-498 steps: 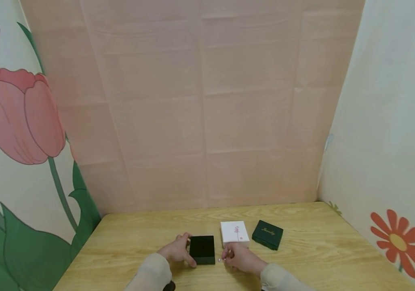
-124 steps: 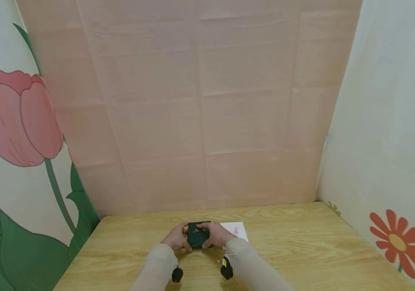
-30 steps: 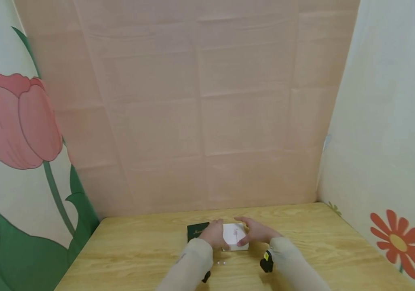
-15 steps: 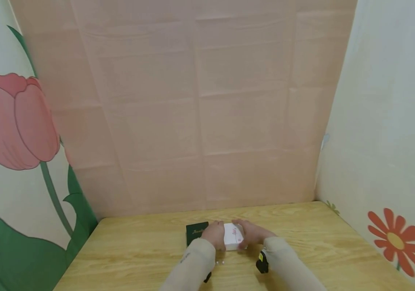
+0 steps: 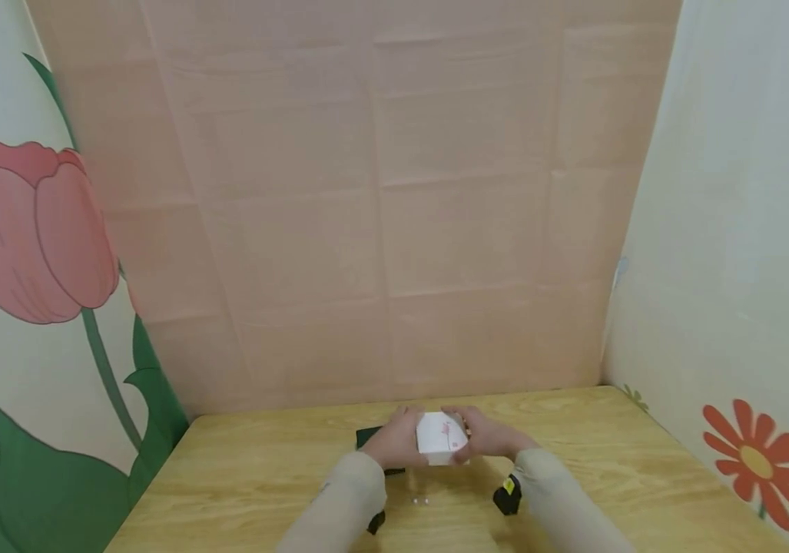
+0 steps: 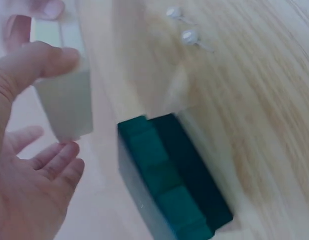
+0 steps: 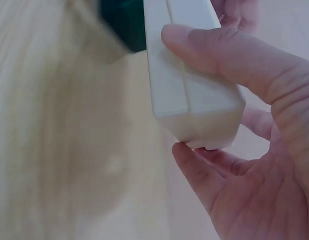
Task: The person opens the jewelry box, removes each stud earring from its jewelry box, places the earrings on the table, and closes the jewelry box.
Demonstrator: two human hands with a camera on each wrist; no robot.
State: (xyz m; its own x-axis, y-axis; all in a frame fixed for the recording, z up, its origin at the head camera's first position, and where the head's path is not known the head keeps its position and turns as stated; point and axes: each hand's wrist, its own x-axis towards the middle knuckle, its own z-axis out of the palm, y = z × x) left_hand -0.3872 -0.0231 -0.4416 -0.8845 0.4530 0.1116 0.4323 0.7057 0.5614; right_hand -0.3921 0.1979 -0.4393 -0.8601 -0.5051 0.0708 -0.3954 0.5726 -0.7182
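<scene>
White box (image 5: 439, 436) just lifted off table (image 5: 263, 468); left hand (image 5: 396, 441), right hand (image 5: 493, 436) grip it, carry weight; pearl studs (image 6: 190, 36) at its 7 o'clock.

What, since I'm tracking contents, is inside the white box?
The white box is closed, hiding any contents; only its printed outside shows. Two pearly studs lie on the table.

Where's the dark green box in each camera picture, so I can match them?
Head: green box low, just left of centre, mostly behind the left hand.
Left wrist: green box at bottom centre, cut by the edge.
Right wrist: green box at top, left of centre, cut off.
Shared landmark: white box, seen in all three.
</scene>
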